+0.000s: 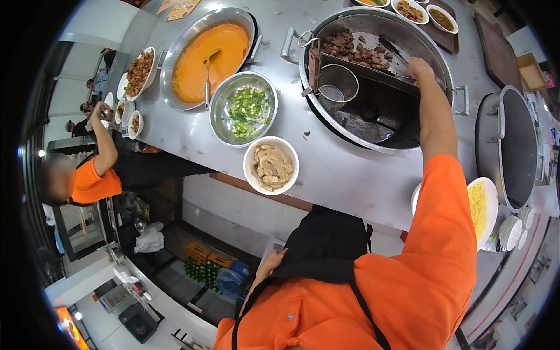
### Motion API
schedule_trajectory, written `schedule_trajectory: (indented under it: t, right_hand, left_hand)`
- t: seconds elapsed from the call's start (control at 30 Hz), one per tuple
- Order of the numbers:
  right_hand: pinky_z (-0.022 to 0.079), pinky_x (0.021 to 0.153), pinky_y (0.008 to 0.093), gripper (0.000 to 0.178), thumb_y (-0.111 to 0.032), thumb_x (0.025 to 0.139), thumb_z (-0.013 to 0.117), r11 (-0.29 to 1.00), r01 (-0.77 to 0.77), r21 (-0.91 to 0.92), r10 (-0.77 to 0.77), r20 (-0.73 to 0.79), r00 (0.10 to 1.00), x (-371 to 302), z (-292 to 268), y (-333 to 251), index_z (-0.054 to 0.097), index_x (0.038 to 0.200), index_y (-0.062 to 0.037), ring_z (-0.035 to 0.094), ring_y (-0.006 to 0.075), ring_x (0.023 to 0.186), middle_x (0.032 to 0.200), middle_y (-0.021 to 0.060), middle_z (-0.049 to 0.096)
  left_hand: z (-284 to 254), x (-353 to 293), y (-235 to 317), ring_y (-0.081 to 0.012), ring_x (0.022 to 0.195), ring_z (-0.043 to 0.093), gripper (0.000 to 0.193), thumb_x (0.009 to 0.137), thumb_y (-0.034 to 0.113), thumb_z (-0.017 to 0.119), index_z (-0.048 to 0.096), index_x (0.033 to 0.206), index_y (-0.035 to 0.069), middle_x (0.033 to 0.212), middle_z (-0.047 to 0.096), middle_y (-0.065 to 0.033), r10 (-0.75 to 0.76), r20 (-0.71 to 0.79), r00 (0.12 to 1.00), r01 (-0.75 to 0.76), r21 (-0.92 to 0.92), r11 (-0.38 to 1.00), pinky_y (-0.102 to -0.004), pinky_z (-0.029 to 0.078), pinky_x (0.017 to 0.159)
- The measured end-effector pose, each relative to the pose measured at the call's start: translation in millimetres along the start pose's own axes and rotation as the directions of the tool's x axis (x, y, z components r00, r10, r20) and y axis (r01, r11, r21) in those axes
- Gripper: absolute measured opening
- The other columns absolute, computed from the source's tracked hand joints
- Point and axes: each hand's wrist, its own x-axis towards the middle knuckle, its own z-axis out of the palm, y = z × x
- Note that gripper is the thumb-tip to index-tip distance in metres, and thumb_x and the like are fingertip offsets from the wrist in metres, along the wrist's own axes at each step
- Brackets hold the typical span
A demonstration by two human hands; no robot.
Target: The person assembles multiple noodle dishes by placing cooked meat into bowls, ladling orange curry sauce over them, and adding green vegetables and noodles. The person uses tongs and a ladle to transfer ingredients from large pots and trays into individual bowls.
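Note:
My right hand (420,69) reaches over a large round metal pot (434,29), closed near the right end of its metal divider. What it grips is mostly hidden; a thin metal edge shows beside the fingers. Behind the divider lie chunks of brown meat (356,49) and a dark-handled utensil (394,51). In front is dark broth (385,108), with a round metal strainer (338,83) at the left. Down at my waist, my left hand (270,262) rests against the black apron (321,236), fingers fairly straight, nothing visible in them.
Left of the pot are a white bowl of pale strips (271,166), a steel bowl of chopped greens (245,111) and a pan of orange sauce (213,58) with a ladle. An empty metal pot (507,146) and noodles (477,213) stand right. Another person (96,175) works at far left.

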Motion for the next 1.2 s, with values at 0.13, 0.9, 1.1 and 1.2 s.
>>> schedule_trajectory:
  t: [0.13,0.9,1.1,1.2]
  right_hand:
    - [0.048,0.097,0.0422,0.033,-0.008,0.081,0.062,0.958,0.092,-0.273,-0.174,-0.296,0.939,-4.2,10.5,22.2,0.063,0.112,0.0026,0.060,0.0370,0.111,0.119,0.0224,0.062]
    - [0.050,0.066,0.0294,0.056,-0.030,0.072,0.084,0.482,0.529,0.698,-0.181,-0.511,0.840,-182.0,-85.9,123.4,0.057,0.112,-0.0010,0.064,0.0174,0.080,0.095,0.0130,0.067]
    - [0.050,0.086,0.0370,0.100,-0.047,0.066,0.082,0.638,0.317,0.702,0.043,-0.443,0.895,-232.4,-64.8,76.5,0.037,0.136,0.0085,0.064,0.0278,0.099,0.115,0.0269,0.061]
    - [0.043,0.099,0.0430,0.102,-0.061,0.070,0.072,0.966,0.077,0.247,-0.019,-0.230,0.973,-192.8,-69.8,42.9,0.040,0.135,0.0103,0.060,0.0344,0.113,0.121,0.0289,0.059]
  left_hand:
    - [-0.1,-1.7,3.1,-0.0303,0.076,0.062,0.060,0.090,0.053,0.056,0.063,0.080,-0.006,0.077,0.064,-0.0220,0.055,-0.074,0.996,-0.054,0.020,0.998,-0.0415,0.047,0.073]
    - [-32.2,-58.8,234.7,-0.0206,0.083,0.063,0.030,0.091,0.029,0.062,0.064,0.094,-0.001,0.086,0.066,-0.0143,0.732,-0.008,0.681,-0.731,-0.056,0.680,-0.0332,0.049,0.075]
    - [-134.0,-107.2,402.8,-0.0167,0.077,0.062,0.036,0.086,0.020,0.068,0.059,0.115,0.000,0.097,0.064,-0.0105,0.793,-0.598,0.119,-0.896,0.280,0.345,-0.0304,0.049,0.069]
    - [-185.2,-126.1,481.5,-0.0241,0.081,0.064,0.058,0.083,0.036,0.072,0.052,0.129,0.006,0.120,0.058,-0.0156,0.853,-0.521,-0.004,-0.788,0.527,0.318,-0.0335,0.051,0.075]
